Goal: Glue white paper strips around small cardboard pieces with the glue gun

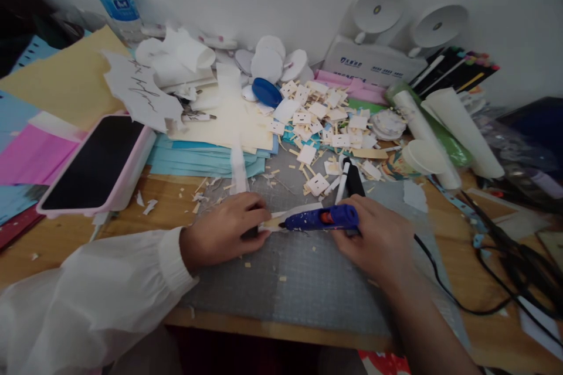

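Note:
My right hand [373, 234] is closed around a blue hot glue gun [323, 218], its dark nozzle pointing left. Between the thumb and fingers of my left hand [231, 225] is a small cream-coloured paper piece [273, 224], partly hidden by the fingers. The nozzle tip meets or nearly meets this piece; I cannot tell whether they touch. Both hands are just above a grey cutting mat [308, 287]. Beyond the glue gun lies a heap of small white paper squares [317, 183] with cream strips on them, some bearing drawn faces. A white-and-black marker [343, 181] stands out near my right hand.
A phone in a pink case [101, 164] lies to the left, beside blue paper sheets [197, 158]. A black cord [457, 307] runs right towards scissors [510, 246]. Behind are a paper cup [416, 158], a water bottle [114, 0] and a blue lid [266, 92].

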The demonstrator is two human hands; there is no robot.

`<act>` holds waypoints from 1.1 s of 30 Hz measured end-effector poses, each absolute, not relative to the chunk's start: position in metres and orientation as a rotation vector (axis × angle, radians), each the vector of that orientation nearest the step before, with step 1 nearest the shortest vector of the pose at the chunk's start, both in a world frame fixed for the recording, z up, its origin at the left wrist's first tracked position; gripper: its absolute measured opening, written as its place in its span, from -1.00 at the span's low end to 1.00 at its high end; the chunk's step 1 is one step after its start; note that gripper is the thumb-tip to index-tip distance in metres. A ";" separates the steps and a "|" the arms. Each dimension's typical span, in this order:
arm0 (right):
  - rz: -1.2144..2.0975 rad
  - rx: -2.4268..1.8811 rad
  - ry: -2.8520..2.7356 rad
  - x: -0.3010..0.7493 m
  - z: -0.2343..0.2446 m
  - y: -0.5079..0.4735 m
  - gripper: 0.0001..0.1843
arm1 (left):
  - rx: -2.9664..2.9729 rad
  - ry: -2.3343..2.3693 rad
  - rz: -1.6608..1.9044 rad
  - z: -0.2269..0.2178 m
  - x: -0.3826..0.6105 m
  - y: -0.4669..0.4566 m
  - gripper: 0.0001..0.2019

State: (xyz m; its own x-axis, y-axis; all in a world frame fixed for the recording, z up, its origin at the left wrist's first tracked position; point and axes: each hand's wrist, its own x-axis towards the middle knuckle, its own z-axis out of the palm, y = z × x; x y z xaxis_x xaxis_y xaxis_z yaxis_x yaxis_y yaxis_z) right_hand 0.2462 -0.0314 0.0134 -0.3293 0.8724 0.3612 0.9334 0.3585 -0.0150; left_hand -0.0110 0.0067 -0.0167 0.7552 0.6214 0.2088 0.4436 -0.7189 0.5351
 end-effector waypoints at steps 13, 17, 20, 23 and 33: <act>-0.302 -1.671 -2.213 0.242 0.012 -0.030 -0.87 | 2.483 0.804 0.534 -0.018 -0.011 0.007 -0.87; -0.282 -1.668 -2.281 0.244 0.012 -0.030 -0.89 | 2.495 0.793 0.559 -0.018 -0.011 0.007 -0.89; -0.247 -1.631 -2.327 0.246 0.014 -0.030 -0.89 | 2.500 0.800 0.556 -0.017 -0.011 0.007 -0.89; -0.236 -1.592 -2.366 0.248 0.016 -0.032 -0.88 | 2.491 0.812 0.530 -0.017 -0.011 0.007 -0.88; -0.138 -1.820 -1.807 0.272 0.021 -0.033 -0.76 | 2.489 0.788 0.630 -0.017 -0.013 0.006 -0.88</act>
